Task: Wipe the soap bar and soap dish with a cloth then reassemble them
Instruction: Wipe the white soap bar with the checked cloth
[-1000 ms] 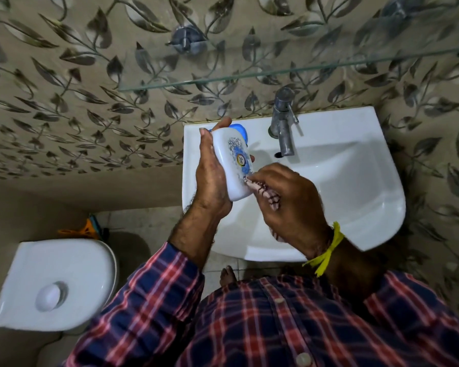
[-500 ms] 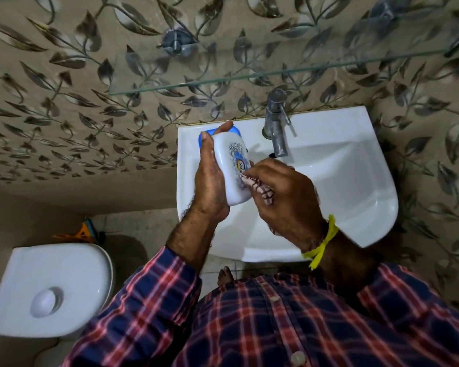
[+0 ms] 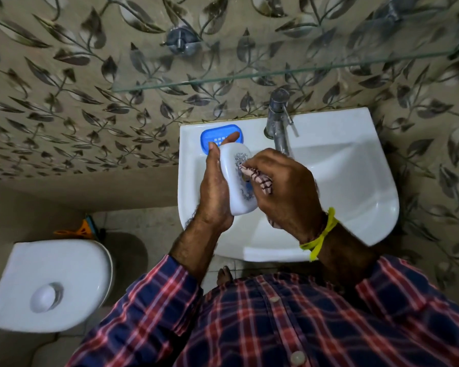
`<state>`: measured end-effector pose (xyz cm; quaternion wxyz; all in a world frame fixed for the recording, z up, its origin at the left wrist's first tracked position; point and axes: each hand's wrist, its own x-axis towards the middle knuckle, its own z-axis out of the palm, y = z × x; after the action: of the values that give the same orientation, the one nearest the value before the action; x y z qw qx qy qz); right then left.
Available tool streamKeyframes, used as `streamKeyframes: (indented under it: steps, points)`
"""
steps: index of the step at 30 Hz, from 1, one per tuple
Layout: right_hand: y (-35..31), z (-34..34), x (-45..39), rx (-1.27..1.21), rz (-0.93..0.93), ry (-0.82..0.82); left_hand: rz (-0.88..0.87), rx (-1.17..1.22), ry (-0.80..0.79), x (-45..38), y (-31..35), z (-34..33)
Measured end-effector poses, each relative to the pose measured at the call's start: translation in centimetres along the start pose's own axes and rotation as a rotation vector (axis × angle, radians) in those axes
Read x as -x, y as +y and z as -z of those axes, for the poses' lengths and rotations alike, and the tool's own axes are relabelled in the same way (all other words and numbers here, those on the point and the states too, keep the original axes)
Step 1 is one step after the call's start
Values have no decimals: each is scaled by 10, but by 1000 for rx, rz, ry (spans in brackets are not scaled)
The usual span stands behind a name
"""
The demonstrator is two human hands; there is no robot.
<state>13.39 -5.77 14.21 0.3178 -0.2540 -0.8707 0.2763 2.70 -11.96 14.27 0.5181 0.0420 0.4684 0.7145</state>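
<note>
My left hand (image 3: 213, 200) grips a white oval soap dish cover (image 3: 232, 178) with a blue printed picture, holding it upright over the left part of the basin. My right hand (image 3: 286, 192) is closed on a small chequered cloth (image 3: 261, 180) and presses it against the printed face of the cover. The blue slotted soap dish tray (image 3: 210, 134) lies on the sink's back left ledge, just behind my left fingertips. No soap bar shows anywhere.
The white sink (image 3: 355, 186) has a metal tap (image 3: 278, 120) at its back centre. A glass shelf (image 3: 276, 72) juts from the leaf-patterned wall above. A white toilet lid (image 3: 53, 282) sits low on the left, with an orange brush (image 3: 84, 229) behind it.
My right hand with the cloth has slid up along the cover's printed face. Both hands sit lower relative to the ledge, so more of the blue tray shows.
</note>
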Motion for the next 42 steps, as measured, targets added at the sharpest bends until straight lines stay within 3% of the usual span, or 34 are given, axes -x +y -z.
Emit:
streamKeyframes:
  steps: [6,10,13,18,21,25,29,33,36,40,42]
  points:
    - [-4,-2,-3,-1,58,0,15,61,-73,7,2,-2]
    - [6,-1,-16,11,-12,52,15,67,-67,9,-1,-1]
    - [1,0,-19,-1,75,-12,19,73,-129,9,-1,0]
    - [9,5,-19,16,31,69,30,88,-91,11,-2,1]
    - [5,1,0,45,128,6,42,92,-97,9,-2,8]
    - [9,-2,7,15,-2,47,52,107,-60,3,-3,12]
    - [6,-5,16,30,82,-24,54,63,-60,-6,-6,22]
    - [10,-3,15,19,-18,23,24,34,-5,-11,-9,25]
    - [7,-5,21,59,62,-32,13,21,-25,-17,-7,31]
    - [6,-2,24,44,-14,16,0,0,-9,-19,-3,33]
    - [4,-4,24,45,32,-6,-1,39,5,-23,0,34]
